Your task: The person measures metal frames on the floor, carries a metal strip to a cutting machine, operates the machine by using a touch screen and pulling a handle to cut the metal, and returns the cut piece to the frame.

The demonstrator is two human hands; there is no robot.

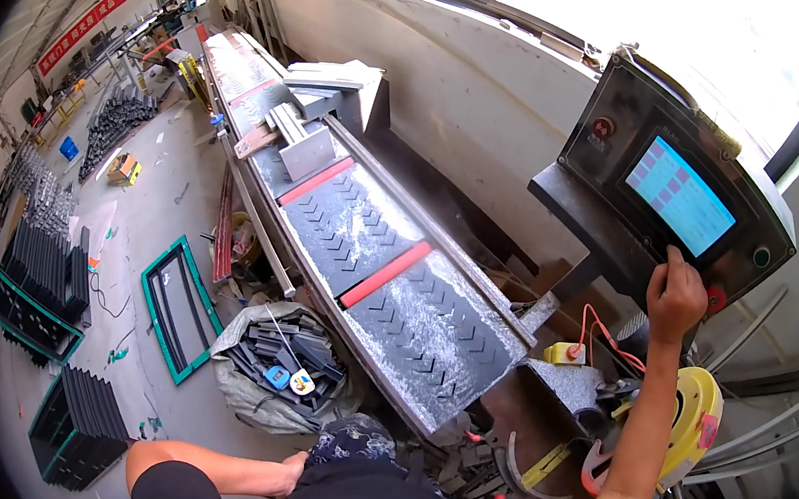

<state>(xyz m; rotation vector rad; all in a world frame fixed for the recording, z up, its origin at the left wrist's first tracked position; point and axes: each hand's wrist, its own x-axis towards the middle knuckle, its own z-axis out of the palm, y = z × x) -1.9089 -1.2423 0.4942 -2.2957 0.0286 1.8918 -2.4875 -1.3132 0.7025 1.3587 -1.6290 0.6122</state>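
Note:
A dark control panel point(613, 182) with a lit blue touchscreen point(681, 198) stands at the right, below the window. My right hand point(676, 294) is raised to it, index fingertip at the screen's lower edge, other fingers curled in with nothing held. Whether the fingertip presses the screen I cannot make out. A red button point(716, 299) sits just right of that hand, and a green button point(762, 257) is higher up. My left arm is bent, its hand point(293, 473) resting at my waist; its fingers are mostly hidden.
A long machine bed point(364, 215) with red crossbars point(386, 275) runs away to the far left, metal pieces point(308, 152) lying on it. Beside it stands a sack point(249, 361) of dark offcuts. A yellow round guard point(694, 430) is near my right forearm. Frames point(178, 306) lie on the floor.

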